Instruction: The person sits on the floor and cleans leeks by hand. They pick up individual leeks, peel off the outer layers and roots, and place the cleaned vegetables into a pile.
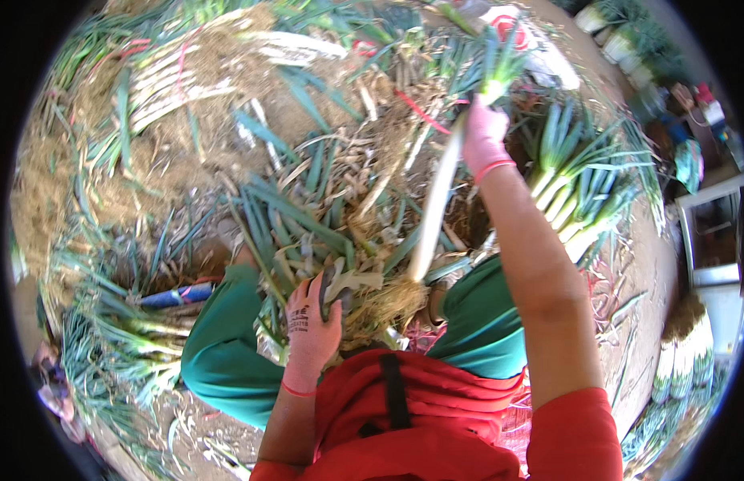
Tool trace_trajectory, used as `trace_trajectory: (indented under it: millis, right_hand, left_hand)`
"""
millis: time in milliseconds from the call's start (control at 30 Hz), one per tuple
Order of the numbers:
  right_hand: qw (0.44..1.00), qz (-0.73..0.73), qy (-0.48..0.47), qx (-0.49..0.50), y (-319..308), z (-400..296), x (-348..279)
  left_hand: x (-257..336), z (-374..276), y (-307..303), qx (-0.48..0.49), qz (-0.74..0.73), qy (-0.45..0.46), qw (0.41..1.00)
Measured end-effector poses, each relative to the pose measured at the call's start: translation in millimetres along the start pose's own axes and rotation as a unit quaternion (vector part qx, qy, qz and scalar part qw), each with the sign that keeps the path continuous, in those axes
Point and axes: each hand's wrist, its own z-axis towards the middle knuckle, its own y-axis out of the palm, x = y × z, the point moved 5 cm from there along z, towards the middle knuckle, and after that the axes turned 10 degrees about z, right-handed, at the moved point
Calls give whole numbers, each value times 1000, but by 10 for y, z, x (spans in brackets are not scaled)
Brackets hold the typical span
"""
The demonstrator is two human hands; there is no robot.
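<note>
My right hand [487, 137], in a pink glove, grips a large green onion [439, 204] near the base of its leaves. The onion's long white shank slants down toward me and its hairy roots [399, 300] hang between my knees. My left hand [311, 327], in a pink glove with a dark coated palm, is left of those roots. Pale, limp leaf sheaths [355, 281] lie against its fingers; whether it grips them is hidden. Cut green leaves [287, 216] and dry peelings [342, 162] are heaped before me.
Green onions with trimmed-looking white shanks lie in a bunch [564, 198] at my right. A root-on bundle [179, 78] lies far left, with more onions [155, 343] by my left knee. A blue roll-shaped object [176, 294] is there too. Tied bundles [684, 361] stand at the right rim.
</note>
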Motion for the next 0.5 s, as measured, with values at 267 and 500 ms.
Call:
trace_trajectory:
  millis: [267,500]
  right_hand:
    - [985,-127,-116,-11,292,-673,-566]
    - [962,118,-244,-39,-179,-180,-1560]
  left_hand:
    - [553,54,985,14,-46,172,984]
    - [-776,-754,1992,-66,244,244,936]
